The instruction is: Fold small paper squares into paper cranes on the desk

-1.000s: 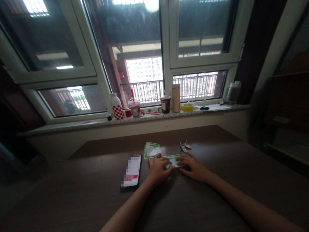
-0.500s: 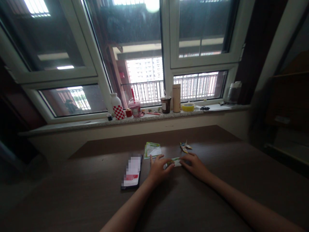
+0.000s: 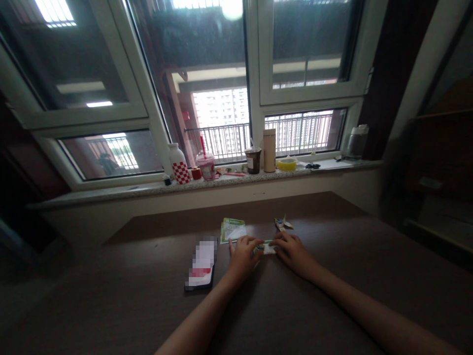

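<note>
A small folded piece of paper, white with green and yellow print, lies low at the table's middle between my hands. My left hand has its fingers curled on the paper's left end and covers part of it. The fingertips of my right hand press on the right end. Just beyond my right hand sits a folded paper shape with pointed tips. Past my left hand lies a small stack of green and white printed sheets.
A phone with a blurred screen lies left of my left hand on the brown table. Along the windowsill stand a checkered bottle, drink cups, a tan flask and yellow tape.
My right hand's fingers have shifted slightly left and away from me over the paper. My left hand's fingers have moved a little across its left end. The other things stay put.
</note>
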Available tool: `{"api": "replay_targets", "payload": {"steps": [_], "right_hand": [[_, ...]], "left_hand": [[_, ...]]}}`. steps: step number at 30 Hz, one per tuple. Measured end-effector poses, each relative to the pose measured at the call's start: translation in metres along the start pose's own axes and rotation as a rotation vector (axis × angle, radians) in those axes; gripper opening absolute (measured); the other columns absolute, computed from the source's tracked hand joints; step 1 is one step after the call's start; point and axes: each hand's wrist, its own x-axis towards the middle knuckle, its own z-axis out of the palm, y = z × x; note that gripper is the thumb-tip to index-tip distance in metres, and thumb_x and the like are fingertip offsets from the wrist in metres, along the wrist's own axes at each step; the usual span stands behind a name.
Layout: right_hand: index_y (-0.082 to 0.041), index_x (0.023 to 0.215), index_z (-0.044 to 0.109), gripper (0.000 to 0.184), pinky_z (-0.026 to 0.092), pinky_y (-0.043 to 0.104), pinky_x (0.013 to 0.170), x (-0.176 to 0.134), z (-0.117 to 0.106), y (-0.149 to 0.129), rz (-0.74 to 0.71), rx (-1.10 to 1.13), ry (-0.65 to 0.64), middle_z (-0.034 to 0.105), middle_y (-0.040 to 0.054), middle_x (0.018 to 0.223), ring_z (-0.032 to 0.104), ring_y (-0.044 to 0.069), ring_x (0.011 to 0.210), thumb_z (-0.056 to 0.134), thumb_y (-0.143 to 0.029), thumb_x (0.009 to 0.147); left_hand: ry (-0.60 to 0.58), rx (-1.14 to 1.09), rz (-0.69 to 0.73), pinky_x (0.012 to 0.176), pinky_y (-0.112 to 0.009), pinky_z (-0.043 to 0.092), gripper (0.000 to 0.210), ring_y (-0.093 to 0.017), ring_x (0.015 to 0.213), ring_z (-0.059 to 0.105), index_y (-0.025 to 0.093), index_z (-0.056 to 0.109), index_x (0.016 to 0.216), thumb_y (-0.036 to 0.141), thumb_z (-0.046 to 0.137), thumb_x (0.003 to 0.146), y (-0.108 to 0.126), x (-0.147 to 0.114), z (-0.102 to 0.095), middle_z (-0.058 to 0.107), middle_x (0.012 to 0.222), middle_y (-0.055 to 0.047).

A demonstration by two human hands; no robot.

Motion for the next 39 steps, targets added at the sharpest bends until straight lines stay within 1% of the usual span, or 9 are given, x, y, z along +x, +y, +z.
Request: {"api": "replay_targets", "payload": {"steps": [4, 9, 14, 18, 22, 26, 31, 36, 39], "right_hand": [[-0.025, 0.107, 0.071, 0.023, 0.046, 0.044, 0.099, -0.001, 0.0, -0.001, -0.004, -0.016, -0.015, 0.063, 0.0087, 0.114, 0.059, 0.023, 0.108, 0.055, -0.02, 0.092], [-0.027, 0.108, 0.073, 0.023, 0.045, 0.048, 0.1, -0.002, 0.001, -0.001, 0.0, -0.087, -0.028, 0.061, 0.0106, 0.12, 0.056, 0.028, 0.115, 0.061, -0.025, 0.09], [-0.028, 0.112, 0.073, 0.025, 0.045, 0.049, 0.099, -0.002, 0.002, 0.0, -0.02, -0.094, -0.028, 0.062, 0.0105, 0.118, 0.056, 0.028, 0.114, 0.059, -0.027, 0.091], [-0.027, 0.116, 0.07, 0.03, 0.044, 0.048, 0.1, -0.003, -0.001, -0.001, -0.079, -0.045, -0.016, 0.062, 0.0108, 0.115, 0.055, 0.027, 0.114, 0.06, -0.022, 0.089], [-0.03, 0.114, 0.071, 0.033, 0.042, 0.047, 0.1, -0.004, -0.005, -0.003, -0.141, -0.01, -0.029, 0.065, 0.0075, 0.109, 0.057, 0.025, 0.111, 0.058, -0.015, 0.087], [-0.031, 0.11, 0.072, 0.029, 0.04, 0.048, 0.1, -0.003, -0.005, -0.004, -0.119, -0.024, -0.029, 0.069, 0.0055, 0.106, 0.059, 0.024, 0.109, 0.058, -0.017, 0.088], [-0.027, 0.101, 0.073, 0.02, 0.033, 0.053, 0.108, -0.001, -0.004, -0.003, -0.057, -0.042, -0.013, 0.072, 0.0057, 0.108, 0.062, 0.024, 0.111, 0.055, -0.025, 0.093], [-0.025, 0.105, 0.072, 0.021, 0.029, 0.057, 0.113, -0.001, -0.001, 0.0, 0.017, 0.012, -0.027, 0.072, 0.008, 0.117, 0.063, 0.025, 0.117, 0.054, -0.027, 0.094], [-0.024, 0.108, 0.071, 0.023, 0.028, 0.058, 0.115, -0.001, 0.002, 0.004, 0.015, 0.057, -0.047, 0.071, 0.0095, 0.122, 0.062, 0.026, 0.12, 0.053, -0.027, 0.094]], "left_hand": [[-0.037, 0.021, 0.026, 0.113, -0.076, 0.002, 0.025, -0.031, 0.137, 0.042, 0.037, 0.07, 0.114, 0.032, 0.054, 0.095, -0.005, 0.0, 0.005, 0.065, 0.131, -0.002], [-0.044, 0.069, 0.043, 0.109, -0.08, -0.002, 0.025, -0.033, 0.14, 0.036, 0.039, 0.07, 0.113, 0.039, 0.051, 0.097, -0.006, -0.001, 0.005, 0.066, 0.131, 0.001], [-0.031, 0.105, 0.045, 0.109, -0.08, 0.001, 0.024, -0.033, 0.136, 0.039, 0.04, 0.069, 0.115, 0.042, 0.055, 0.095, -0.003, -0.003, 0.003, 0.067, 0.128, 0.002], [-0.004, 0.124, 0.073, 0.11, -0.079, 0.0, 0.024, -0.031, 0.133, 0.042, 0.041, 0.07, 0.114, 0.042, 0.055, 0.095, -0.002, -0.004, 0.003, 0.069, 0.121, 0.002], [0.011, 0.142, 0.093, 0.112, -0.076, 0.001, 0.025, -0.03, 0.128, 0.045, 0.038, 0.071, 0.112, 0.044, 0.054, 0.096, -0.001, -0.005, 0.002, 0.069, 0.114, 0.0], [0.022, 0.149, 0.113, 0.112, -0.076, 0.003, 0.027, -0.028, 0.123, 0.048, 0.037, 0.072, 0.11, 0.046, 0.05, 0.097, 0.001, -0.005, 0.0, 0.068, 0.109, -0.001], [0.013, 0.074, 0.154, 0.115, -0.072, 0.004, 0.026, -0.027, 0.12, 0.051, 0.036, 0.075, 0.106, 0.046, 0.054, 0.095, 0.003, -0.005, -0.002, 0.07, 0.101, -0.002], [-0.071, -0.109, 0.165, 0.117, -0.069, 0.001, 0.02, -0.026, 0.123, 0.054, 0.035, 0.076, 0.104, 0.037, 0.059, 0.093, 0.003, -0.005, -0.005, 0.075, 0.106, -0.001], [-0.076, -0.167, 0.132, 0.118, -0.067, 0.002, 0.019, -0.026, 0.123, 0.055, 0.033, 0.076, 0.102, 0.035, 0.061, 0.091, 0.002, -0.004, -0.006, 0.076, 0.108, -0.001]]}}
